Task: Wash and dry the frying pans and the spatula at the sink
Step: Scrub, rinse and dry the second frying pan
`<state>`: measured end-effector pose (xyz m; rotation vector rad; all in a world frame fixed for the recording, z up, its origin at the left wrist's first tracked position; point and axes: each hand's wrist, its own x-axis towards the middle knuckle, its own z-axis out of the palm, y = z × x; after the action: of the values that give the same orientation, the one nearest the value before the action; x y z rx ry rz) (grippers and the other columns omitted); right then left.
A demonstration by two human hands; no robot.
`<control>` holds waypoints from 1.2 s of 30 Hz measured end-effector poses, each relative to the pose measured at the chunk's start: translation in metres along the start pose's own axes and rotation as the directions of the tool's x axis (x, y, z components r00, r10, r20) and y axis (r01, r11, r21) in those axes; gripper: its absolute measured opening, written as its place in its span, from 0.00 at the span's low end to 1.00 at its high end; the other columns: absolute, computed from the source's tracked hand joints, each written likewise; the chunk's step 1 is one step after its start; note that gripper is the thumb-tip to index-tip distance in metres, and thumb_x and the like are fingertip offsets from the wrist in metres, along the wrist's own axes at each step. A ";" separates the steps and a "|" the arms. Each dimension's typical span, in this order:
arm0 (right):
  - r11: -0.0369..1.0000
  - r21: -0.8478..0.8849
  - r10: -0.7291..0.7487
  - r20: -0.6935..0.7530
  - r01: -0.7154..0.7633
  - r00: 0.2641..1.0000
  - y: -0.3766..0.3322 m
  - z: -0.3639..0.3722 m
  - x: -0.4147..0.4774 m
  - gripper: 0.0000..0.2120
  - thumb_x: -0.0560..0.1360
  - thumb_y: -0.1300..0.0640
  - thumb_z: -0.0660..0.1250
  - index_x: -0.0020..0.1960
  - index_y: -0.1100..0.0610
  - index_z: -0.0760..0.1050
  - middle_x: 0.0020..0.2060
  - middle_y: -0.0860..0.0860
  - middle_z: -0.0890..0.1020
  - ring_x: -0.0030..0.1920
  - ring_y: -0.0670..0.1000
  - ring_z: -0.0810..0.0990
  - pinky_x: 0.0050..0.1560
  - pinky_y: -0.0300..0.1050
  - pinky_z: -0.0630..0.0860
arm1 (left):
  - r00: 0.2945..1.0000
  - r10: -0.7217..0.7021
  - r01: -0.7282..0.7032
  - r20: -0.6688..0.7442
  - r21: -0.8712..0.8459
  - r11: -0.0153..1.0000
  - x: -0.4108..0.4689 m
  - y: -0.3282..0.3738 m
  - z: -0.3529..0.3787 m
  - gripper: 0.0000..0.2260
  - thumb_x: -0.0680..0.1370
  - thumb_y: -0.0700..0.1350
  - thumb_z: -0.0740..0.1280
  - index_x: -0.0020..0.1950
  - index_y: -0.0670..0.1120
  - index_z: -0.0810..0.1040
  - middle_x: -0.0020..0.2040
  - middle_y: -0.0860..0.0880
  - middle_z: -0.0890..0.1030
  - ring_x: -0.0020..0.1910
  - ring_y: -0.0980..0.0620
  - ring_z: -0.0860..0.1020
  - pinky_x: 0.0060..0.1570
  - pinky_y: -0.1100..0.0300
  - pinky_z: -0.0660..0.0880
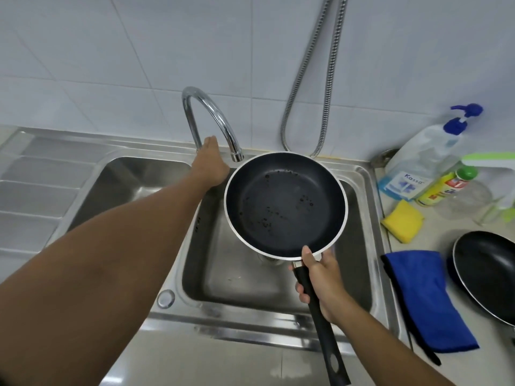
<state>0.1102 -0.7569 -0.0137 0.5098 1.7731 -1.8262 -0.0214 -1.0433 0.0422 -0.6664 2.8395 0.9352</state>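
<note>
A black frying pan (284, 204) with a pale rim and dark specks inside hovers over the steel sink (133, 176). My right hand (320, 282) grips its black handle just behind the pan. My left hand (211, 162) reaches to the base of the chrome tap (211, 115), fingers hidden behind the hand. No water runs from the spout. A second black frying pan (487, 274) lies on the counter at the right edge. A thin black handle (429, 355) pokes out from under the blue cloth (423, 299); what it belongs to is hidden.
A yellow sponge (402, 220) lies beside the sink. Behind it stand a clear pump bottle (426, 160), a yellow dish soap bottle (448, 188) and a spray bottle (501, 190). A metal shower hose (309, 87) hangs on the tiled wall. The ribbed draining board (36, 190) lies left.
</note>
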 end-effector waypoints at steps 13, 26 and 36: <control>0.999 -0.038 -0.012 0.016 0.013 1.000 -0.003 0.008 0.006 0.06 0.84 0.49 0.61 0.58 0.50 0.69 0.44 0.60 0.84 0.27 0.55 0.73 0.25 0.42 0.68 | 0.996 0.091 -0.086 -0.021 0.182 0.980 -0.002 -0.012 -0.005 0.18 0.78 0.31 0.64 0.68 0.33 0.70 0.69 0.35 0.73 0.68 0.33 0.71 0.63 0.45 0.70; 0.999 -0.033 -0.010 0.021 0.011 1.000 -0.006 0.013 0.006 0.06 0.84 0.49 0.61 0.59 0.50 0.69 0.44 0.61 0.84 0.27 0.55 0.73 0.25 0.43 0.69 | 0.999 0.037 -0.037 0.001 0.142 0.989 -0.030 -0.016 -0.015 0.21 0.78 0.29 0.64 0.70 0.38 0.72 0.69 0.35 0.74 0.67 0.34 0.72 0.61 0.47 0.73; 1.000 -0.031 -0.002 0.032 0.003 0.999 -0.007 0.010 0.007 0.06 0.84 0.50 0.61 0.60 0.48 0.69 0.46 0.63 0.83 0.27 0.55 0.73 0.25 0.42 0.69 | 0.996 0.003 0.000 0.093 -0.036 0.999 -0.044 -0.021 -0.007 0.31 0.78 0.31 0.66 0.80 0.41 0.60 0.75 0.40 0.69 0.66 0.38 0.74 0.56 0.53 0.71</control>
<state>0.1014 -0.7673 -0.0114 0.4638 1.7786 -1.7965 0.0281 -1.0458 0.0456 -0.6079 2.7490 0.9923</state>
